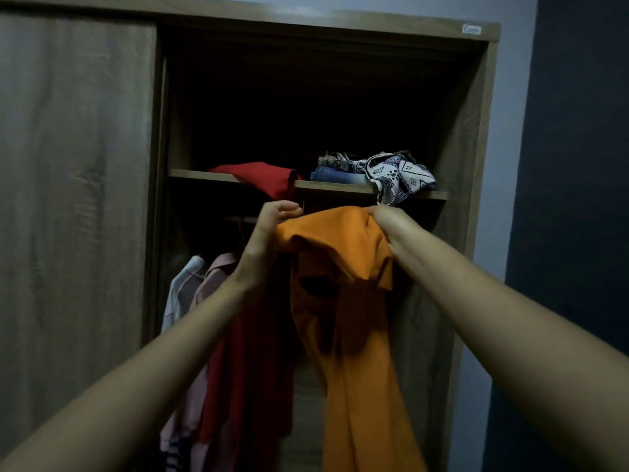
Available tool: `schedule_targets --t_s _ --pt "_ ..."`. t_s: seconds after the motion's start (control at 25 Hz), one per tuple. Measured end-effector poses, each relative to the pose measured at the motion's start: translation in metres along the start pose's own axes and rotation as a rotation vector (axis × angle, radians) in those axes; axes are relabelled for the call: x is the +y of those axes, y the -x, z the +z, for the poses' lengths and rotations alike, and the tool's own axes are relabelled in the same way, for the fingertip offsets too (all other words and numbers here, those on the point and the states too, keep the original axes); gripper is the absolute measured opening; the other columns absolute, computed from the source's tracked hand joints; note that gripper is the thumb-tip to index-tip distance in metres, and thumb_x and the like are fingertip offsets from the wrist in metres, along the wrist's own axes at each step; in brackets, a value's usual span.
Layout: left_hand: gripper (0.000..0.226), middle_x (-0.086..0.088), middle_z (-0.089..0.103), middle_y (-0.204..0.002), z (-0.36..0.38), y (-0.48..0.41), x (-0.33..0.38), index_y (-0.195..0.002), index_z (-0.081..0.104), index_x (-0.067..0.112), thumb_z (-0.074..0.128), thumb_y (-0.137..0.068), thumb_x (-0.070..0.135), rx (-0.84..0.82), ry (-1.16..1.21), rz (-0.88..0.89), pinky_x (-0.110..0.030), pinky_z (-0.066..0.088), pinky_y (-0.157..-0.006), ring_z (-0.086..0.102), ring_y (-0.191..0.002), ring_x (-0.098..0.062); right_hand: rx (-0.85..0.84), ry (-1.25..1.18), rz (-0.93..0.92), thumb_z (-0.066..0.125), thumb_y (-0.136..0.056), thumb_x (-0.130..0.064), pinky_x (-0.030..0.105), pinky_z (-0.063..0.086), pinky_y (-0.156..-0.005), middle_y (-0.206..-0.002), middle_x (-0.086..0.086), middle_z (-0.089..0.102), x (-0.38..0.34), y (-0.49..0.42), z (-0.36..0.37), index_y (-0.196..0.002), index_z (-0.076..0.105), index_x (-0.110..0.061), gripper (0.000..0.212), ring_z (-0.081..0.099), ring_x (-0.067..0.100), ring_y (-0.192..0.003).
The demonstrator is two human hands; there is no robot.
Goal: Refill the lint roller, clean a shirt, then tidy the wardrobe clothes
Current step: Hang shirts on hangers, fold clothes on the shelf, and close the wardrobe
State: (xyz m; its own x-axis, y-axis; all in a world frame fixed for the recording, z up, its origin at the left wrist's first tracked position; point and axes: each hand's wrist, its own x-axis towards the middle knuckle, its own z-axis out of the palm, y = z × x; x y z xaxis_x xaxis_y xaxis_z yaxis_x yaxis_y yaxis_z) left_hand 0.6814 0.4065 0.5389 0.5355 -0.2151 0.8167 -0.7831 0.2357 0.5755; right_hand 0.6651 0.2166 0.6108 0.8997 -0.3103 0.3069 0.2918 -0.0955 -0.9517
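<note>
An orange shirt (343, 301) hangs in front of the open wardrobe (476, 137), just under its shelf (326, 186). My right hand (391, 223) grips a bunched top corner of the shirt. At the shirt's other top edge is my left hand (269, 226), fingers curled where a thin hanger hook shows; what it pinches is unclear. The rest of the shirt drapes down loosely. No lint roller is in view.
On the shelf lie a red garment (262, 177), folded jeans (337, 174) and a black-and-white patterned cloth (398, 178) hanging over the edge. Below hang a white shirt (180, 287), a pink one (211, 277) and a red one (252, 369). The sliding door (75, 185) covers the left half.
</note>
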Motion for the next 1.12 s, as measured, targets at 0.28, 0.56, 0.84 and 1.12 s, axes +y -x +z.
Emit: schedule_targets --t_s 0.28,0.56,0.84,1.12 --pt "0.028 -0.006 0.065 -0.088 0.014 -0.008 0.009 -0.091 0.062 0.018 0.057 -0.078 0.042 0.177 -0.372 0.293 -0.04 0.05 -0.069 0.061 -0.082 -0.014 -0.339 0.235 0.144 0.05 -0.093 -0.035 0.018 0.047 -0.043 -0.063 0.003 0.059 -0.008 0.009 -0.018 -0.071 0.056 -0.014 0.032 0.059 0.011 -0.045" --pt "0.019 -0.001 0.069 -0.084 0.039 -0.038 0.013 -0.094 0.065 0.012 0.067 -0.083 0.028 0.186 -0.476 -0.016 -0.036 0.055 -0.073 0.066 -0.079 -0.015 -0.515 0.32 0.093 0.031 -0.067 -0.088 0.028 0.054 -0.07 -0.086 0.003 0.071 0.013 -0.005 -0.043 -0.085 0.059 -0.024 0.072 0.069 0.015 -0.078" --pt "0.015 -0.003 0.066 -0.078 0.011 -0.042 0.027 -0.088 0.06 0.01 0.071 -0.078 0.012 -0.229 -0.195 -0.325 -0.022 0.056 -0.065 0.067 -0.073 -0.015 -0.698 0.593 0.088 0.054 -0.09 -0.037 0.017 0.045 -0.053 -0.081 0.0 0.062 0.022 0.003 -0.076 -0.101 0.064 -0.021 0.022 0.058 0.006 -0.062" --pt "0.034 -0.006 0.061 -0.073 0.013 -0.056 0.018 -0.088 0.064 0.013 0.048 -0.095 0.042 0.087 -0.403 -0.166 -0.03 0.052 -0.063 0.061 -0.065 -0.018 -0.426 0.564 0.026 0.04 -0.095 -0.049 0.044 0.055 -0.087 -0.093 0.009 0.071 0.017 0.006 -0.047 -0.112 0.062 -0.011 0.047 0.068 0.024 -0.085"
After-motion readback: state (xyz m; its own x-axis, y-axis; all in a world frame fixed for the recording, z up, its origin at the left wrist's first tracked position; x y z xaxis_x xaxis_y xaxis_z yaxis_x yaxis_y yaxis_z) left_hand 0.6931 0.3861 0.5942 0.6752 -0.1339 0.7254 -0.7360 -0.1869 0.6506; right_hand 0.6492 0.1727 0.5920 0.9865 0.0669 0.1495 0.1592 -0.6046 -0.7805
